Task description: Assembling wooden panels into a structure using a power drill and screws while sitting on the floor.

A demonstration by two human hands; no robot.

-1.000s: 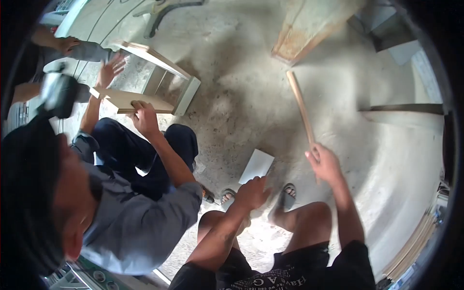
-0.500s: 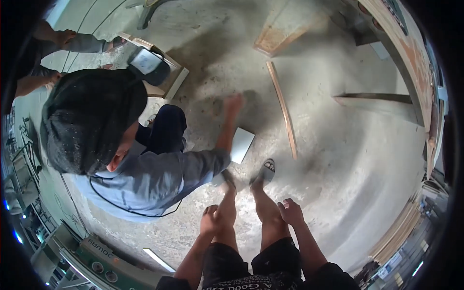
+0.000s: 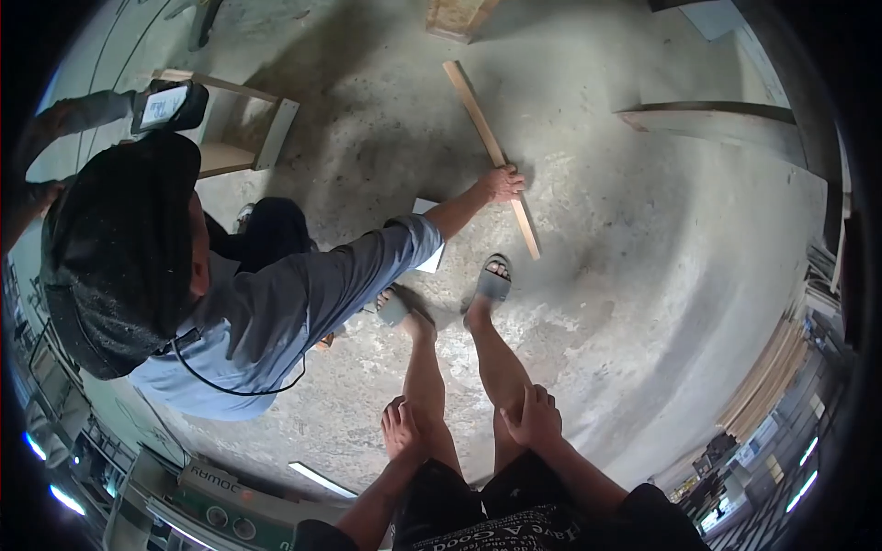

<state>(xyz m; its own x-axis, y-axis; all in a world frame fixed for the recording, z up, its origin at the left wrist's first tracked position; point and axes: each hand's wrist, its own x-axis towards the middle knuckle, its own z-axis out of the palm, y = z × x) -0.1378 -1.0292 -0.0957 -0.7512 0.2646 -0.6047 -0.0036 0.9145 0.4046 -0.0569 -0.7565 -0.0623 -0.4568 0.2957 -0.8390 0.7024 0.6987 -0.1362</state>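
Observation:
My left hand lies on my left knee, its fingers loosely spread and holding nothing. Against my right knee rests my right hand, also without anything in it, fingers bent a little over the leg. Beyond my sandalled feet, a co-worker's hand grips a long narrow wooden strip on the concrete floor. A white flat panel lies partly under that person's forearm.
The co-worker in a dark cap crouches at my left. Near them stands an open wooden box frame. A board is at the far right, a wooden piece at the top. Stacked wood strips line the right side.
The co-worker's hand has reached right and taken hold of the wooden strip. My view has shifted, while both my hands remain at my knees.

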